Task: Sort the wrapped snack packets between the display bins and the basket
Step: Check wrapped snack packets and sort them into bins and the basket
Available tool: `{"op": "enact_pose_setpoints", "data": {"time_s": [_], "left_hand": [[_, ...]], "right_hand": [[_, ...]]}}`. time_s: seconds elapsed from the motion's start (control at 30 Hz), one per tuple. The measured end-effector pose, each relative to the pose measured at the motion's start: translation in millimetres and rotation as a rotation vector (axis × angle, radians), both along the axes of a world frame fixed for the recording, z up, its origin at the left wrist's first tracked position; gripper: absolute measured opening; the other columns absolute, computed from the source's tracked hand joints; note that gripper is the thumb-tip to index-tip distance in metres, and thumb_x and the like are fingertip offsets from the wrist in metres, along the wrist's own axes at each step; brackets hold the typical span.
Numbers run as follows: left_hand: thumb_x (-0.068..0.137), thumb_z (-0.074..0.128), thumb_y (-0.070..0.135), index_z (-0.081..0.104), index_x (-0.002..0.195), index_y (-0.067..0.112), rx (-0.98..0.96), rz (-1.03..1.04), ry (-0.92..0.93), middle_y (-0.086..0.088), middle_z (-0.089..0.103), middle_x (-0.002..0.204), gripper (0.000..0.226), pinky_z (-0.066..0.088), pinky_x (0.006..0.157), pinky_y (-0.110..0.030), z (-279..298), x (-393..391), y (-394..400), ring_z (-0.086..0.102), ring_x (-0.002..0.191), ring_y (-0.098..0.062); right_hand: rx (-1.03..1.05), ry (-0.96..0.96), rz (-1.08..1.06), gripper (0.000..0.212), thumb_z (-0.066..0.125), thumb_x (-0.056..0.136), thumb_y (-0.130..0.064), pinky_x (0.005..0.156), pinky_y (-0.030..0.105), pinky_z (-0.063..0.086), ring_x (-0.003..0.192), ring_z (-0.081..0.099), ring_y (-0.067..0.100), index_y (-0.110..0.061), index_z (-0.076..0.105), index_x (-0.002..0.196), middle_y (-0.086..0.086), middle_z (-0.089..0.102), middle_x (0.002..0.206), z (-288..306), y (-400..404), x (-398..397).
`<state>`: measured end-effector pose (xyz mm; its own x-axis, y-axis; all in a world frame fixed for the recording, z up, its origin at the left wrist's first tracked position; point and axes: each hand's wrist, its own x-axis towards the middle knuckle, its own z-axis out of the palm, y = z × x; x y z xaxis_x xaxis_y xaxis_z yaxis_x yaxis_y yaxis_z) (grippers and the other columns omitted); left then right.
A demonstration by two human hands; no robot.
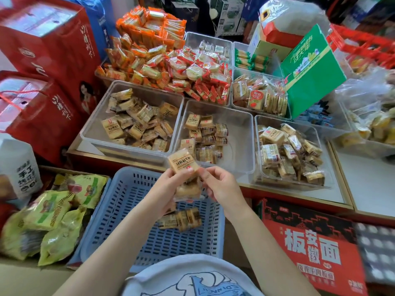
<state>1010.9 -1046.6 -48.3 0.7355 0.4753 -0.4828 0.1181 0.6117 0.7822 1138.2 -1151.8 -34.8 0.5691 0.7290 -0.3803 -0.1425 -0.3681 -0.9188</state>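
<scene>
Over the blue slotted basket (128, 210), my left hand (164, 193) grips a stack of tan wrapped snack packets (188, 189). The top packet (182, 162) stands tilted above my fingers. My right hand (218, 184) pinches the right edge of that stack. A few more tan packets (181, 220) lie on the basket floor. Three clear display bins stand along the counter's front: the left bin (94, 129), the middle bin (239, 135) and the right bin (258, 122), each holding similar tan packets.
Orange and red packets (162, 60) are heaped in bins behind. A green carton (310, 71) leans at the back right. Red gift bags (42, 103) stand on the left, green snack bags (53, 214) lie beside the basket, and a red noodle box (310, 242) sits below the counter.
</scene>
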Motion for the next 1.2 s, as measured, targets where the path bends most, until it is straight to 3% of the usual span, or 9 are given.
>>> {"op": "enact_pose_setpoints", "data": {"time_s": [0.1,0.23,0.47,0.57,0.7,0.8,0.97,1.07,1.2], "left_hand": [[0.096,0.064,0.032,0.058,0.132,0.009,-0.057,-0.042,-0.005,-0.015,0.075,0.112,0.043,0.06,0.063,-0.035,-3,-6,7,0.073,0.086,-0.031],[0.099,0.062,0.031,0.06,0.131,0.011,-0.028,-0.106,0.011,-0.012,0.076,0.111,0.038,0.061,0.069,-0.039,-7,-7,12,0.074,0.087,-0.031],[0.082,0.075,0.04,0.059,0.13,0.014,0.134,-0.057,0.02,-0.008,0.077,0.108,0.056,0.058,0.067,-0.033,-16,-3,13,0.075,0.088,-0.027],[0.085,0.076,0.033,0.06,0.123,0.015,0.163,-0.021,0.044,-0.006,0.077,0.099,0.046,0.058,0.062,-0.031,-21,2,10,0.075,0.082,-0.022],[0.096,0.069,0.02,0.06,0.124,0.015,0.171,0.014,0.09,-0.01,0.076,0.102,0.029,0.059,0.06,-0.031,-23,16,8,0.075,0.084,-0.022],[0.093,0.072,0.025,0.059,0.125,0.016,0.167,0.029,0.071,-0.008,0.077,0.104,0.037,0.061,0.066,-0.036,-21,28,11,0.076,0.088,-0.023],[0.08,0.066,0.056,0.051,0.132,0.02,0.034,0.015,0.064,-0.009,0.074,0.118,0.064,0.062,0.078,-0.045,-28,48,16,0.075,0.1,-0.03],[0.084,0.071,0.043,0.05,0.135,0.017,0.004,0.086,0.076,-0.013,0.072,0.121,0.061,0.062,0.075,-0.043,-32,63,24,0.075,0.101,-0.029],[0.093,0.068,0.035,0.052,0.14,0.026,0.085,0.094,0.087,-0.007,0.076,0.114,0.051,0.061,0.072,-0.04,-37,90,30,0.075,0.096,-0.024]], "right_hand": [[-0.005,0.001,-0.02,0.021,0.07,0.096,-0.031,0.051,0.02,0.041,0.054,0.048,0.008,-0.01,0.07,0.094,-0.004,0.063,0.069,-1,3,-6],[-0.009,-0.031,-0.075,0.004,0.069,0.097,-0.016,0.055,0.021,0.045,0.059,0.053,0.01,-0.015,0.067,0.094,0.006,0.067,0.083,-4,7,-12],[0.018,-0.049,-0.141,0.004,0.066,0.097,-0.01,0.052,0.018,0.045,0.054,0.055,0.008,-0.009,0.067,0.094,-0.001,0.066,0.072,-6,5,-10],[0.005,-0.036,-0.154,0.006,0.065,0.098,-0.011,0.054,0.02,0.046,0.056,0.056,0.008,-0.011,0.067,0.093,-0.003,0.064,0.069,-10,3,-4],[-0.001,-0.011,-0.168,0.006,0.064,0.099,-0.013,0.065,0.024,0.05,0.076,0.062,0.013,-0.013,0.068,0.096,0.003,0.068,0.085,-8,3,18],[0.02,-0.012,-0.12,0.005,0.064,0.099,-0.013,0.074,0.027,0.054,0.089,0.067,0.019,-0.015,0.068,0.097,0.009,0.071,0.096,-8,5,37],[0.011,-0.042,0.041,0.001,0.065,0.098,-0.009,0.09,0.032,0.058,0.101,0.07,0.02,-0.01,0.065,0.098,0.007,0.074,0.105,-13,7,64],[-0.068,0.008,0.185,0.006,0.066,0.098,-0.02,0.099,0.042,0.054,0.105,0.07,0.02,-0.016,0.07,0.097,0.002,0.076,0.107,-23,11,81],[-0.055,0.106,0.103,0.021,0.063,0.1,-0.035,0.104,0.045,0.053,0.108,0.069,0.017,-0.024,0.065,0.118,0.003,0.072,0.115,-31,23,105]]}}
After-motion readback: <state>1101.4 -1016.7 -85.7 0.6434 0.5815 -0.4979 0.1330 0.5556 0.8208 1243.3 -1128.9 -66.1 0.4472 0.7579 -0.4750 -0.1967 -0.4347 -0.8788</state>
